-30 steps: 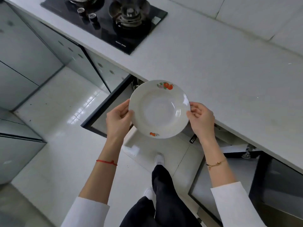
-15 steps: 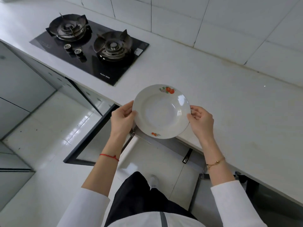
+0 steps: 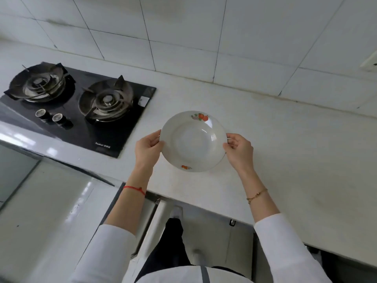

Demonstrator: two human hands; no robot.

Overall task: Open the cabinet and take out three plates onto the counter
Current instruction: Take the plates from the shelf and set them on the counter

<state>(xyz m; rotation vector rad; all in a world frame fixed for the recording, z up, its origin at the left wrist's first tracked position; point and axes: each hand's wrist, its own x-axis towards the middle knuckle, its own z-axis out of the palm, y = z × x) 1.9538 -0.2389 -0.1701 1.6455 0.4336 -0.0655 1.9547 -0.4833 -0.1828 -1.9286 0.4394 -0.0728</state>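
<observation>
Up and over the white counter point(image 3: 285, 160) comes the empty fruit-patterned plate point(image 3: 193, 140), left hand point(image 3: 147, 149) pinching nine o'clock, right hand point(image 3: 239, 149) pinching three.

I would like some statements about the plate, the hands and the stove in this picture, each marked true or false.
1. Both hands hold the plate by its rim. True: the left hand and the right hand grip opposite edges.
2. The plate is plain white. False: it has small fruit prints on its rim.
3. The gas stove lies to the left of the plate. True.
4. A pot stands on one burner. False: both burners are bare.
5. Two other plates lie on the counter. False: no other plate is in view.
</observation>
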